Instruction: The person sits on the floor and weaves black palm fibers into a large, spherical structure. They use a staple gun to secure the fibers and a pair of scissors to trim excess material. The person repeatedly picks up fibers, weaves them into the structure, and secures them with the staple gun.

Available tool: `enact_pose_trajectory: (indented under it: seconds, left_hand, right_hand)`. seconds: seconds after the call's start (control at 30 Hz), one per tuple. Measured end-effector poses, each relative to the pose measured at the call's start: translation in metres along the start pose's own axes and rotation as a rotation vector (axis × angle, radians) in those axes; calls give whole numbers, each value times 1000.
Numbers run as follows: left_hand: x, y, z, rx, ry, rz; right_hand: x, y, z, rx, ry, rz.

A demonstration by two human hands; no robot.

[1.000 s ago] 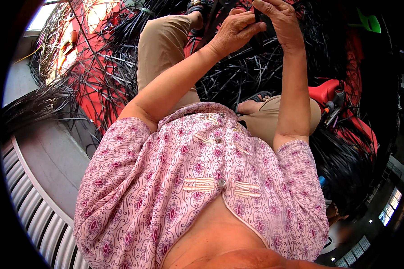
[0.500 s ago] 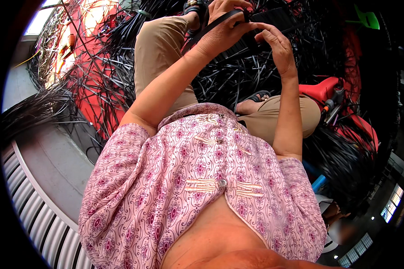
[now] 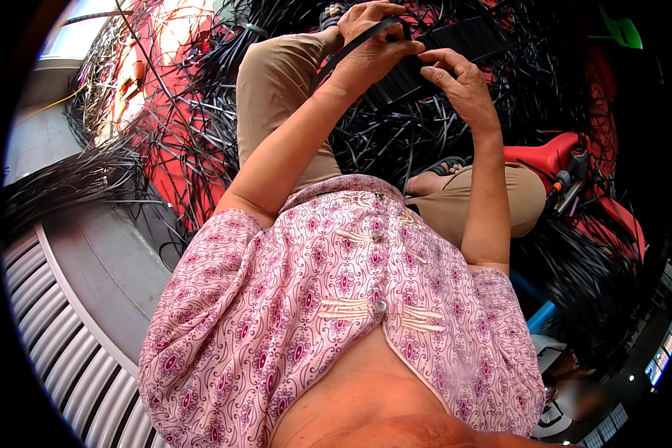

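Gripping a flat bundle of thin, stiff black strips (image 3: 425, 63) above your knees, your left hand (image 3: 369, 45) closes its fingers around one looping strip while your right hand (image 3: 463, 86) pinches the bundle's near edge, over a tangled floor of loose strips (image 3: 396, 142).
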State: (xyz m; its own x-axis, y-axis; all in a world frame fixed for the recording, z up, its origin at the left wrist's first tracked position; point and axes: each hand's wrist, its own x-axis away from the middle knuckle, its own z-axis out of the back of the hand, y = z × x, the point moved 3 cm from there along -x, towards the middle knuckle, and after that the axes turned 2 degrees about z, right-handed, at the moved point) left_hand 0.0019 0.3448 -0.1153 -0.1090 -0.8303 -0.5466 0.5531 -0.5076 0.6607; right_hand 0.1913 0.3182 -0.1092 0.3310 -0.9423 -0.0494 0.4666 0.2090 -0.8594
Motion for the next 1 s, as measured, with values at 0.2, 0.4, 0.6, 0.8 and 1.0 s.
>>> enact_pose_trajectory:
  seconds: [0.2, 0.4, 0.6, 0.8, 1.0]
  left_hand:
    - [1, 1, 3, -148, -13, -69]
    - [-7, -1, 5, -55, -26, -61]
    - [-11, 15, 2, 409, -107, 195]
    - [-16, 65, 19, 189, -171, -80]
    - [-29, 68, 36, 272, -158, -19]
  right_hand:
    - [1, 2, 0, -94, -8, -129]
    - [1, 11, 4, -133, -13, -128]
    - [4, 25, 7, -98, -70, -68]
    - [4, 24, 8, -4, 81, 89]
    - [14, 24, 10, -54, -5, 9]
